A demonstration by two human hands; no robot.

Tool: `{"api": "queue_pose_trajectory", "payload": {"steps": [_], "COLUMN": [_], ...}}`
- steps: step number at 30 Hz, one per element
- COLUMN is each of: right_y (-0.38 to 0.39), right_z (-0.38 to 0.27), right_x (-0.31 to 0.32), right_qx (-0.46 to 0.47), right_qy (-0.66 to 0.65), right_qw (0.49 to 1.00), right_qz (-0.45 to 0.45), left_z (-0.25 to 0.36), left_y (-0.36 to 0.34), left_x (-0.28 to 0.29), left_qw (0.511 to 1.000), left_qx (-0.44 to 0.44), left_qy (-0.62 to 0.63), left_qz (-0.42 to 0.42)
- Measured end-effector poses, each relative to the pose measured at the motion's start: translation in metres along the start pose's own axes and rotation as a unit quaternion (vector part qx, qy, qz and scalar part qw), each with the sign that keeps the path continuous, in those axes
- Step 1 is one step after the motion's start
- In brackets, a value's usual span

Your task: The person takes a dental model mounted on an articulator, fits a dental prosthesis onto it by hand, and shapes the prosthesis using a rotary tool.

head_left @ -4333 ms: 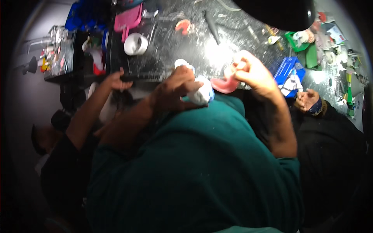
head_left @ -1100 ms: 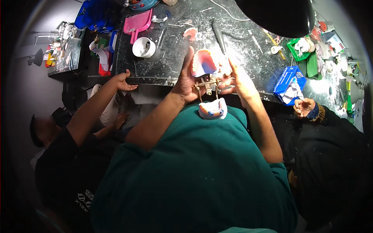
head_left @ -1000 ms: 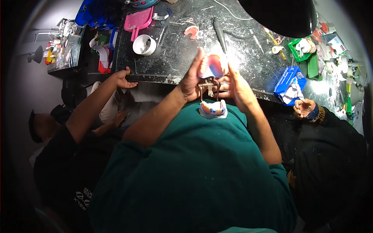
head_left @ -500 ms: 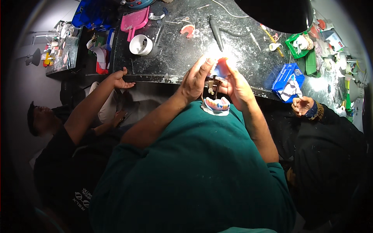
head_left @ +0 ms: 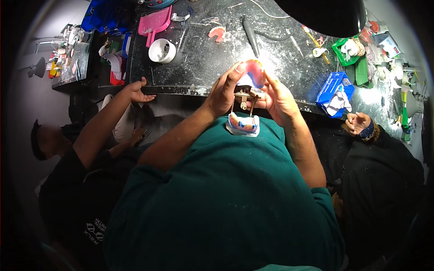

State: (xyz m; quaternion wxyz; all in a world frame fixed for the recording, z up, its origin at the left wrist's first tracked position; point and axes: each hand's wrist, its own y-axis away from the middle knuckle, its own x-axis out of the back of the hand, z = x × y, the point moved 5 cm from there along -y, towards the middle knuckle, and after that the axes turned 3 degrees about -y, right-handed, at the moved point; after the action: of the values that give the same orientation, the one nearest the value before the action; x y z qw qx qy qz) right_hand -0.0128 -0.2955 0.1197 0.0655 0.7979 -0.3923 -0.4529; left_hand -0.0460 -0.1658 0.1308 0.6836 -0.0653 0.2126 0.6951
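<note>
I hold an opened metal articulator (head_left: 244, 101) between both hands above the bench's front edge. My left hand (head_left: 223, 92) is closed on its left side, thumb at the upper cast. My right hand (head_left: 279, 97) grips the right side, fingers curled around the hinge. The upper part carries a pink-and-blue dental model (head_left: 253, 72), lit brightly. The lower part, a white cast with a tooth row and blue patches (head_left: 242, 124), hangs toward me over my teal shirt.
The dark bench (head_left: 194, 63) holds a pink dustpan (head_left: 153, 22), white cup (head_left: 161, 51), handpiece (head_left: 251, 34), pink arch piece (head_left: 217, 34), green bin (head_left: 343, 52) and blue bin (head_left: 332, 95). A black lamp (head_left: 325, 16) hangs above. Co-workers' hands are left (head_left: 138, 92) and right (head_left: 357, 122).
About four seconds ago my hands held a pink piece and a white cast separately; now both grip the opened articulator. Over the last second it shifted slightly, tilting the upper model a little.
</note>
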Motion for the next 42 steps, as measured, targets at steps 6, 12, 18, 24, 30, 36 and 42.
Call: {"api": "queue_pose_trajectory", "payload": {"steps": [6, 12, 18, 24, 30, 36, 42], "right_y": [0.002, 0.004, 0.006, 0.005, 0.002, -0.001, 0.009], "right_z": [-0.011, -0.013, -0.011, -0.011, -0.011, -0.013, -0.036], "right_x": [-0.011, -0.012, -0.011, -0.007, -0.009, -0.005, -0.014], "right_qx": [0.026, 0.041, 0.043, 0.046, 0.050, 0.067, 0.186], "right_qy": [0.013, 0.006, 0.034, 0.042, 0.032, 0.113, 0.379], "right_qw": [0.999, 0.999, 0.998, 0.998, 0.998, 0.990, 0.897], "right_qz": [0.015, 0.009, 0.020, 0.027, 0.027, 0.042, 0.126], "left_z": [0.008, 0.013, -0.005, 0.009, 0.015, 0.008, -0.013], "left_y": [0.002, 0.002, 0.001, 0.002, 0.004, 0.000, 0.002], "left_x": [-0.002, 0.000, 0.014, 0.005, -0.002, -0.016, -0.014], "left_qw": [1.000, 0.996, 0.984, 0.989, 0.995, 0.944, 0.887], "left_qx": [-0.003, -0.002, -0.075, -0.067, -0.032, 0.105, 0.144], "left_qy": [-0.017, -0.091, -0.146, -0.115, -0.080, 0.312, 0.420], "left_qz": [0.020, 0.017, 0.070, 0.060, 0.046, -0.021, -0.127]}}
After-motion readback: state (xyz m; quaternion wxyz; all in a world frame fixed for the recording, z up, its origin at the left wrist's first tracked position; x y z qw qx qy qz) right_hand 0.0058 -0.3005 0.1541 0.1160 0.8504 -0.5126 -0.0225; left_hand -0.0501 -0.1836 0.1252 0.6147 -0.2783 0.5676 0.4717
